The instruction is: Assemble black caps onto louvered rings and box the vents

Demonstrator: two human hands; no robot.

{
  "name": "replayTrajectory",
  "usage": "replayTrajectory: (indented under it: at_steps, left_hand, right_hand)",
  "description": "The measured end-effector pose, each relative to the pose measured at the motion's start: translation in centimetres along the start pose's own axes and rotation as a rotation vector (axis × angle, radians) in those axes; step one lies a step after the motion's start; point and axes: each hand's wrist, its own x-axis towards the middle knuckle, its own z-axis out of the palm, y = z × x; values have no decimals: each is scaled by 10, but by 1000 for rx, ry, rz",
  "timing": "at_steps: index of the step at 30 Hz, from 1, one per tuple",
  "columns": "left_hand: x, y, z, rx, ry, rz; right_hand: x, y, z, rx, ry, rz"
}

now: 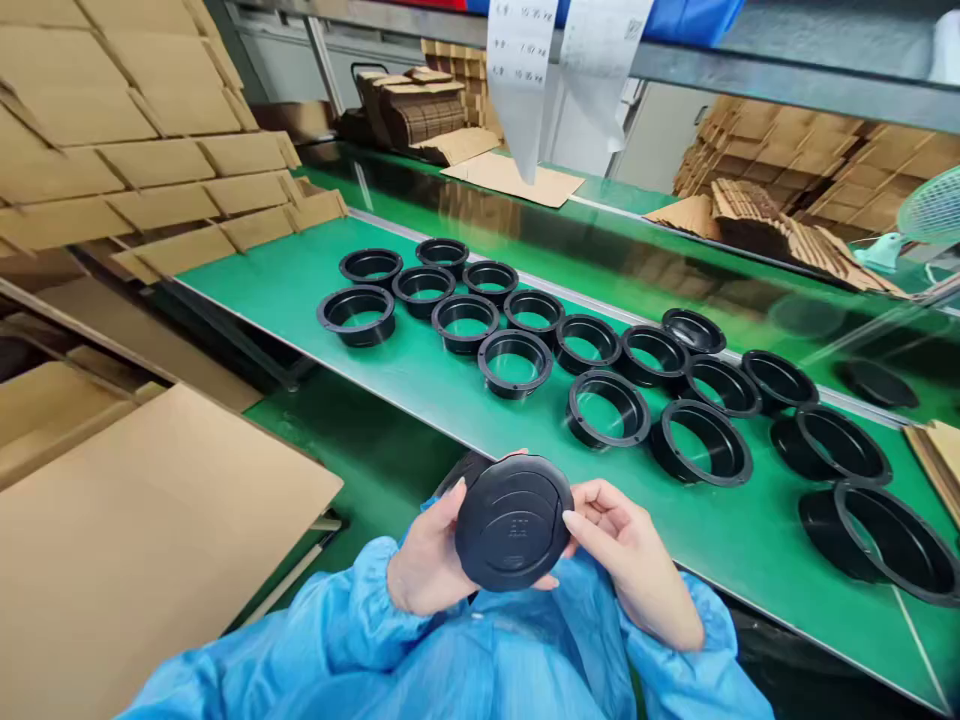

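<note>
A round black plastic cover [513, 522] with a closed face is held in front of me between both hands. My left hand [426, 555] grips its left edge with the thumb on the rim. Fingers of my right hand [626, 555] hold its right edge. Both arms wear blue sleeves. Beyond my hands, several black plastic rings [607, 408] stand in rows on the green conveyor belt [300, 280], open side up.
Flat cardboard sheets [142, 540] lie at my left, with more stacked on a rack [135, 150] above. Folded cartons [772, 225] pile behind the belt at the right. Paper slips [525, 70] hang from a shelf overhead. A fan [930, 215] stands at the far right.
</note>
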Motion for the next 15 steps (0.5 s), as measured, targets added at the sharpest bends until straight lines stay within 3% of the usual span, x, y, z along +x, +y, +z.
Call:
replayTrajectory:
  at_steps: [9,15]
  left_hand:
    - [-28,-6,10,123,53,117]
    - [-23,-7,4,46,-3,154]
  right_hand:
    - [-11,8,36,-363,216,-311]
    - [-9,20,35,-417,346,-311]
